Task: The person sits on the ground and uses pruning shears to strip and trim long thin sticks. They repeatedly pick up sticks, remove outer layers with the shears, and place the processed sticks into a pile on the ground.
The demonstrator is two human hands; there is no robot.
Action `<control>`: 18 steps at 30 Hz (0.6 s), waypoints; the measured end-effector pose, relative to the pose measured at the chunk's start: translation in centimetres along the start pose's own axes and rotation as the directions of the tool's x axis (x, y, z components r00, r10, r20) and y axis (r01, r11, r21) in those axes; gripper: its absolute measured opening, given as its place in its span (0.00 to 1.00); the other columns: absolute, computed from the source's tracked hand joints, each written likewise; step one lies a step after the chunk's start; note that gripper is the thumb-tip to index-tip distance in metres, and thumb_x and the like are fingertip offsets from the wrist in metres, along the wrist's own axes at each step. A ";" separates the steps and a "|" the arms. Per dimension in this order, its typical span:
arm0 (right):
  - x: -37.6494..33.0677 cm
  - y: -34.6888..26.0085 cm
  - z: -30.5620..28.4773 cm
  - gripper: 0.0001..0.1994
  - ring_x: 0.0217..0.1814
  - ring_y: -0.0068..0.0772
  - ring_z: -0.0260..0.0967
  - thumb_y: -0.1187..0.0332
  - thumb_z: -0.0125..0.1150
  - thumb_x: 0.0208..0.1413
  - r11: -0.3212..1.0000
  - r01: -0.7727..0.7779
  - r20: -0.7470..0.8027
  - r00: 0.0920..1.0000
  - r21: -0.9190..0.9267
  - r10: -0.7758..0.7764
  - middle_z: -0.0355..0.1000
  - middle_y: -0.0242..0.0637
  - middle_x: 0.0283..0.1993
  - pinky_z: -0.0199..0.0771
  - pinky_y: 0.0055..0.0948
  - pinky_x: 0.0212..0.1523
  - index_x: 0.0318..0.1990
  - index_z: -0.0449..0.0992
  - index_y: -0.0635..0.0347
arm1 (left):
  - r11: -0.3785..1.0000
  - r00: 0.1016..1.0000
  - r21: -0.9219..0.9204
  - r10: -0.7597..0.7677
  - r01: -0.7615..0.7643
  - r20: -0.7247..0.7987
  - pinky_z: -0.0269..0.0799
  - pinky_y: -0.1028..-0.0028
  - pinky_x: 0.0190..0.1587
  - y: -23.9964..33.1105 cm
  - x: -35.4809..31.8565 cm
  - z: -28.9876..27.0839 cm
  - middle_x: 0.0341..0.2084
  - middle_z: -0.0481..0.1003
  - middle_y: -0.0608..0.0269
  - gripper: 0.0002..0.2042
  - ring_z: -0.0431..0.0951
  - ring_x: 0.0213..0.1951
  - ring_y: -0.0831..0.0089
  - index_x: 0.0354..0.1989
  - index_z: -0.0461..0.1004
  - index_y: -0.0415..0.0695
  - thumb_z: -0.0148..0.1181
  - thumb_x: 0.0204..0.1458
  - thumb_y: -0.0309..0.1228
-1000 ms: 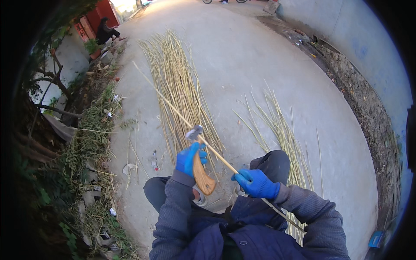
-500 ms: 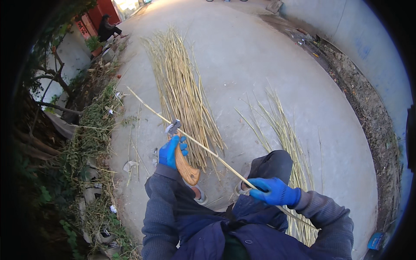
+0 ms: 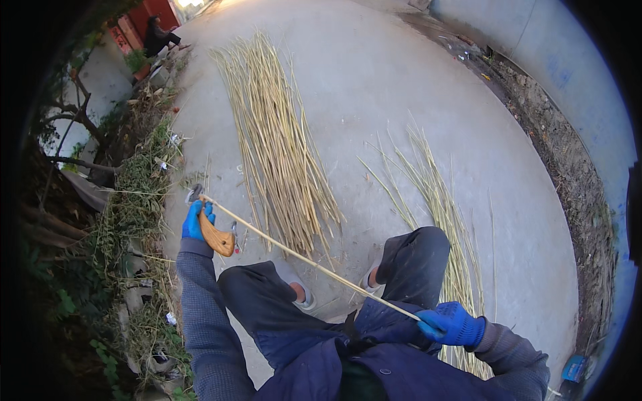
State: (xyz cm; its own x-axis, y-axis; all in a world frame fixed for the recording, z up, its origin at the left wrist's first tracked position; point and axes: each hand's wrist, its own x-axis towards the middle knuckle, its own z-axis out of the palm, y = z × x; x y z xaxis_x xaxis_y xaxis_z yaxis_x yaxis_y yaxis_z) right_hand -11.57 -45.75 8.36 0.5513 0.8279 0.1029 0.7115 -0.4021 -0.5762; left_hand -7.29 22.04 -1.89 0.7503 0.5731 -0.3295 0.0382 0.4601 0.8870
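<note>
My left hand [image 3: 198, 220], in a blue glove, is closed around a tool with a curved wooden handle [image 3: 218, 240] and a small grey metal head [image 3: 194, 192]. A long, thin, straw-coloured stalk [image 3: 311, 263] runs from beside the metal head down across my knees. Its other end passes into my right hand [image 3: 452, 325], also gloved in blue, with the fingers wrapped round it. Part of the stalk is hidden under that hand and sleeve. Whether the metal head grips the stalk or merely touches it, I cannot make out.
A large pile of similar stalks [image 3: 284, 147] lies ahead on the concrete [image 3: 374, 80]. More stalks [image 3: 445, 207] lie beside and under my right leg. Weeds and rubble [image 3: 144, 200] edge the left side; a wall [image 3: 562, 60] runs along the right. A person [image 3: 159, 35] sits far left.
My left hand has moved left with the tool, out to the stalk's far tip, which stuck out beyond the tool before. My right hand has shifted slightly right and closer to me.
</note>
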 end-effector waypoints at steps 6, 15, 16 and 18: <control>-4.2 0.7 -4.3 0.12 0.12 0.39 0.62 0.71 0.66 0.48 0.984 -0.111 -0.092 0.991 -0.137 0.099 0.61 0.36 0.13 0.61 0.35 0.16 0.42 0.77 0.60 | 0.996 0.999 -0.084 0.015 -0.019 -0.049 0.75 0.80 0.22 5.4 1.1 -5.3 0.42 0.77 0.67 0.23 0.74 0.21 0.80 0.57 0.68 0.48 0.60 0.55 0.43; -6.3 10.7 -4.4 0.10 0.19 0.45 0.68 0.71 0.62 0.51 0.846 -0.396 -0.326 0.902 -0.357 0.284 0.68 0.42 0.18 0.67 0.40 0.23 0.41 0.77 0.60 | 0.973 0.964 0.168 -0.187 0.156 0.190 0.75 0.77 0.31 -5.0 -4.8 8.9 0.44 0.76 0.60 0.23 0.75 0.32 0.77 0.55 0.69 0.38 0.60 0.57 0.42; -7.2 11.7 -3.8 0.10 0.20 0.45 0.69 0.70 0.61 0.51 0.838 -0.412 -0.344 0.893 -0.358 0.292 0.68 0.42 0.19 0.68 0.40 0.23 0.41 0.77 0.59 | 0.963 0.962 0.223 -0.197 0.153 0.190 0.73 0.79 0.30 -5.7 -5.4 10.3 0.42 0.76 0.63 0.24 0.74 0.31 0.79 0.55 0.70 0.39 0.60 0.57 0.43; -9.8 13.2 -2.9 0.09 0.22 0.47 0.70 0.71 0.60 0.52 0.810 -0.480 -0.349 0.863 -0.338 0.366 0.70 0.43 0.20 0.70 0.41 0.25 0.41 0.77 0.59 | 0.934 0.937 0.325 -0.236 0.147 0.257 0.71 0.81 0.29 -8.2 -6.5 13.0 0.37 0.76 0.69 0.24 0.72 0.29 0.82 0.54 0.71 0.42 0.61 0.56 0.46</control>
State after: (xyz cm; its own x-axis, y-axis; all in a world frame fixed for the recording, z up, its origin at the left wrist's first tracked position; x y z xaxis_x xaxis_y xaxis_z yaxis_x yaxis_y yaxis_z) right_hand -6.34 -60.33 2.10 0.8880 0.4308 0.1606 0.4586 -0.8551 -0.2419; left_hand -3.93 5.72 -2.78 0.8639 0.2535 -0.4353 0.3600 0.2937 0.8855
